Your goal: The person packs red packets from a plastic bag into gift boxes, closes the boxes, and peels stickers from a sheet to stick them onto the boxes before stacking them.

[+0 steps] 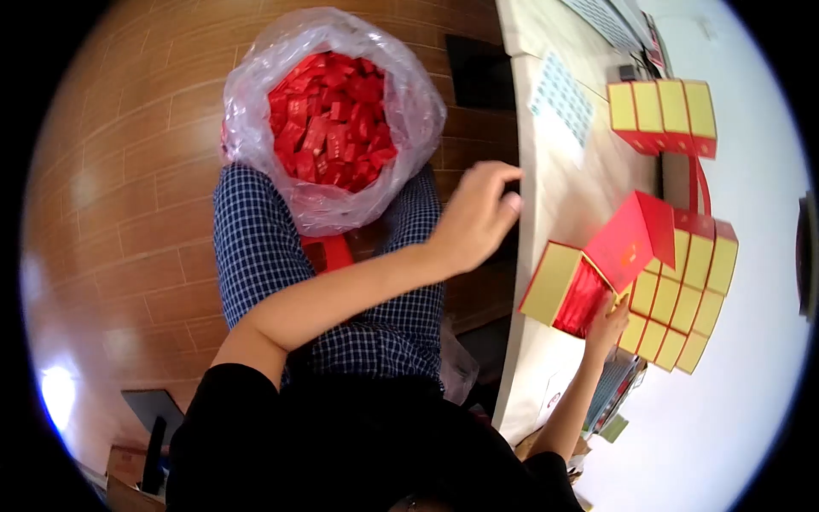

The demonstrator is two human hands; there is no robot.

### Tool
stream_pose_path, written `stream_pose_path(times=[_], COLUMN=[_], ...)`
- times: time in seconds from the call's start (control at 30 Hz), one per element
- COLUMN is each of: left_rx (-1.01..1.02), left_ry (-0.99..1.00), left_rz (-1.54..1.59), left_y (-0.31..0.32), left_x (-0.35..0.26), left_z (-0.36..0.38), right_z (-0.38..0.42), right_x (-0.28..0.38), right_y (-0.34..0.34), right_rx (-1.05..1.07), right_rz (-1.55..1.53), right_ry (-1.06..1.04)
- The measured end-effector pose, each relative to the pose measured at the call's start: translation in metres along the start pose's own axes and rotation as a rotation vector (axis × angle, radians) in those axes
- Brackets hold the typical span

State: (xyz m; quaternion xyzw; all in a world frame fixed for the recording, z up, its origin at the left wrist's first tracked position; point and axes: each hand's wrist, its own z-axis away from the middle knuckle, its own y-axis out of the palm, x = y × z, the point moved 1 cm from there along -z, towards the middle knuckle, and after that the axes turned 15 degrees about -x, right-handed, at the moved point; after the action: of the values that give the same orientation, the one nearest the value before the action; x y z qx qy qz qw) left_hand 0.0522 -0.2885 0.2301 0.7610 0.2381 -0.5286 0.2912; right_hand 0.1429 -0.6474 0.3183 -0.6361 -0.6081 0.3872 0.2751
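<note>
My left hand point(478, 219) is raised between the plastic bag and the table edge, its thumb and curled index finger apart and nothing visible between them. On the table, a red and gold box point(550, 286) stands with its red lid point(630, 241) folded back. Red packets point(582, 300) fill its inside. My right hand point(604, 326) grips the near side wall of this box, with fingertips at its rim. A clear plastic bag point(414, 102) full of small red packets point(333, 128) sits open in front of my knees.
Closed gold and red boxes point(682, 299) are stacked against the wall behind the open box. Four more boxes point(665, 107) stand farther along the table point(546, 183). A patterned sheet point(561, 98) lies there too. Wooden floor point(136, 213) extends left.
</note>
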Motion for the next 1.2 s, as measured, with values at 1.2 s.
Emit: stream_pose_path(times=[1.2], left_rx=[-0.835], left_ry=[-0.829], left_rz=[0.085], left_y=[-0.27], left_x=[0.22], left_z=[-0.136], right_z=[0.117], right_x=[0.55], right_y=[0.256], right_rx=[0.705], right_rz=[-1.05], right_ry=[-0.266])
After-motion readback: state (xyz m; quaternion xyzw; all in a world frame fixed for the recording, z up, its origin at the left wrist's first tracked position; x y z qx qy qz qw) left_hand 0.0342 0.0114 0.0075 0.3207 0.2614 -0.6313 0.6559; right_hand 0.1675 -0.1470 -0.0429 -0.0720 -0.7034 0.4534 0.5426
